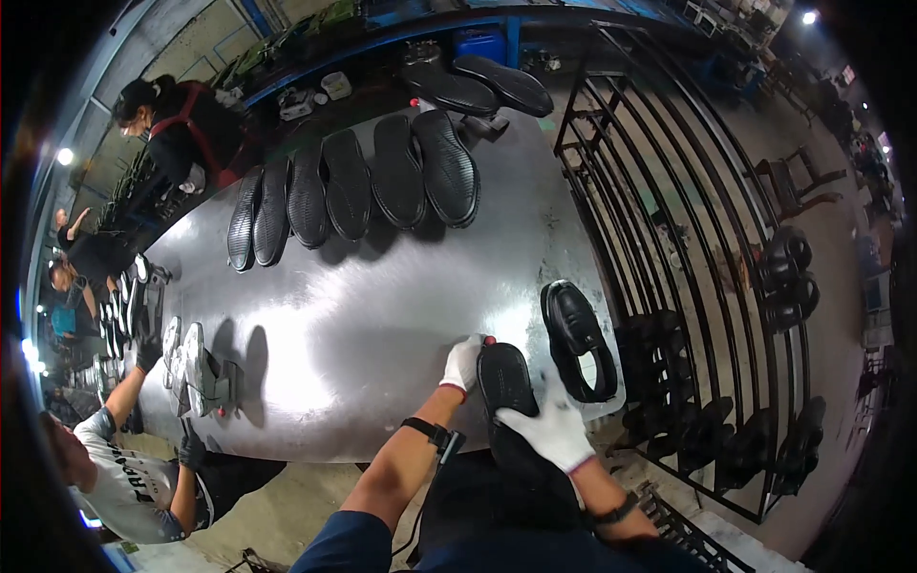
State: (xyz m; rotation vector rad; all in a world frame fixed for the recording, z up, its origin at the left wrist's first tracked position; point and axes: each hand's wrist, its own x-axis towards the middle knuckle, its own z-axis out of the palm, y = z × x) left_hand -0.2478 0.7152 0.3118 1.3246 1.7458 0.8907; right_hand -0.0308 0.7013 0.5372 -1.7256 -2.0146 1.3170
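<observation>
A black shoe [505, 377] sits sole up in front of me at the near edge of the metal table [382, 306]. My right hand [552, 427], in a white glove, grips it from the right; the thumb lies across the sole and the other fingers are blurred along the side. My left hand [462, 364], also gloved in white, is closed at the left of the toe, beside a small red knob [490, 340]. What its fingers hold is partly hidden. Another black shoe [577, 339] stands upright to the right, its opening facing up.
Several black shoes stand sole up in a row [349, 186] across the table. A black metal rack [688, 239] with shoes on its lower bars is at the right. Pale shoes [196, 372] stand at the left, near a co-worker [124, 468]. Another person [191, 134] is behind the table.
</observation>
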